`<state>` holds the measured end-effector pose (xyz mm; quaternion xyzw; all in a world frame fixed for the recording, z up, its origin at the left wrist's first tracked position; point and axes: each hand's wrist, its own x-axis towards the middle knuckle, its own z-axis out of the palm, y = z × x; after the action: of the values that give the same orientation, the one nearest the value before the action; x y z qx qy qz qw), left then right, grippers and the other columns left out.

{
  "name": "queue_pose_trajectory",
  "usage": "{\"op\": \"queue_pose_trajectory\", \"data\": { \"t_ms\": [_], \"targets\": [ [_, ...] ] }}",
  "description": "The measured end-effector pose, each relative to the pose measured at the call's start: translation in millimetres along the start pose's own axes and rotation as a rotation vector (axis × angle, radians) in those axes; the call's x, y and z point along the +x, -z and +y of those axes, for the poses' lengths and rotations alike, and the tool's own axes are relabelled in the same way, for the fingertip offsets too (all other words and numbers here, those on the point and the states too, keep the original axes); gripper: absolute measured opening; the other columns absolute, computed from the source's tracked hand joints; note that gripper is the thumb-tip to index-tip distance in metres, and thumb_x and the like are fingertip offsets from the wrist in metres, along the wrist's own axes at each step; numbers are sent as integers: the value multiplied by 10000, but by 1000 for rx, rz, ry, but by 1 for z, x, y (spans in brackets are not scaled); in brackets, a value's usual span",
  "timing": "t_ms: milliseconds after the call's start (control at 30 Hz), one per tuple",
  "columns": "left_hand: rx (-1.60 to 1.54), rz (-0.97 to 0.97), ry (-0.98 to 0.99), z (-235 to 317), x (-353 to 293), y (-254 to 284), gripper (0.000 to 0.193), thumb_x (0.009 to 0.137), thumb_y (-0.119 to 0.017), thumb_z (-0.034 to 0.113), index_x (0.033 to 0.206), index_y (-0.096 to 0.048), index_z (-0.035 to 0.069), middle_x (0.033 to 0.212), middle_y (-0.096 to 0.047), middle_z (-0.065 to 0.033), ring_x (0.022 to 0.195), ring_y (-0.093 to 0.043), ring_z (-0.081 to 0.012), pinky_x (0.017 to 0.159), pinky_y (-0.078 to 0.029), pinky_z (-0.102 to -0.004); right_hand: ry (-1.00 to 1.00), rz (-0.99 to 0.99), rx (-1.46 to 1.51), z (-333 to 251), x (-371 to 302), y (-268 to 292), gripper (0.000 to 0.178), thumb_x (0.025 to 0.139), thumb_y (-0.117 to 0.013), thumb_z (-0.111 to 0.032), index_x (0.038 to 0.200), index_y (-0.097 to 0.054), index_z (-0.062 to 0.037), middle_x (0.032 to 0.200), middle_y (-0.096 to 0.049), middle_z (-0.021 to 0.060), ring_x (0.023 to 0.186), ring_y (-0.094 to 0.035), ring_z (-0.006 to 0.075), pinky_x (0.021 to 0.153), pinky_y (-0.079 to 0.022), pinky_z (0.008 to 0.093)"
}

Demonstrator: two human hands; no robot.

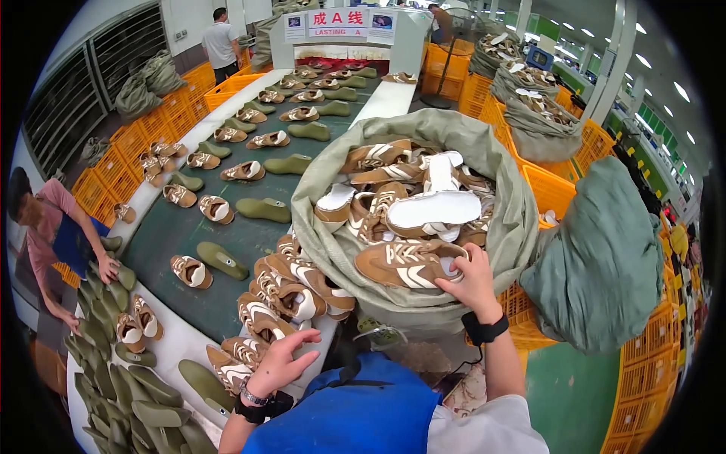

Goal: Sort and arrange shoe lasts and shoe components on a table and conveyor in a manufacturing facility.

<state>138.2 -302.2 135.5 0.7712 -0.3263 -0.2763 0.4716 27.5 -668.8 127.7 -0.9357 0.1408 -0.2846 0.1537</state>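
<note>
My right hand (470, 281) grips a brown sneaker upper (401, 264) with white stripes and laces by its heel opening, thumb and fingers pinched on the rim. The upper lies at the near edge of a large grey-green sack (333, 170) heaped with similar uppers, some with their white undersides (435, 209) turned up. My left hand (283, 365) holds nothing, its fingers apart. It hovers beside a row of brown uppers (265, 314) along the near edge of the green conveyor belt (174, 242). An olive shoe last (203, 384) lies left of that hand.
Uppers and olive lasts (263, 209) stand in rows on the belt, which runs to a machine (340, 34). A co-worker (64, 227) at the left handles piled lasts (155, 401). Orange crates (548, 189) and a draped green sack (597, 265) stand at my right.
</note>
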Motion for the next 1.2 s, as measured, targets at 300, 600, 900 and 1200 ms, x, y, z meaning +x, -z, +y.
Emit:
{"op": "queue_pose_trajectory", "data": {
  "t_ms": [300,600,900,1200],
  "targets": [
    [-595,181,-270,-6,39,-38,559,840,-608,196,1298,-339,23,1224,-486,-77,1100,-488,-179,913,-412,-314,165,-14,284,-143,-16,-16,398,590,-783,-333,730,-532,-58,814,-443,114,732,-479,277,614,-426,355],
    [-1110,321,8,-8,3,25,485,915,-501,233,1317,-292,62,1213,-486,-65,1090,-500,-166,889,-454,-318,363,-399,714,-198,-2,-49,346,649,-766,-199,929,-620,-56,772,-529,63,634,-556,187,543,-464,281],
    [-880,513,258,-70,-73,65,461,865,-563,132,1265,-365,15,1016,-582,-63,825,-605,-123,707,-532,-269,353,-610,858,-220,-8,-91,360,702,-703,-48,1036,-570,-21,850,-566,96,712,-578,197,637,-477,268],
    [257,722,118,-121,-58,140,730,743,-672,216,1346,-278,98,1243,-413,-216,1152,-429,-322,953,-383,-403,363,-577,809,-215,7,-100,279,739,-640,6,1009,-570,4,862,-572,120,697,-592,199,625,-490,267]
  ]
}}
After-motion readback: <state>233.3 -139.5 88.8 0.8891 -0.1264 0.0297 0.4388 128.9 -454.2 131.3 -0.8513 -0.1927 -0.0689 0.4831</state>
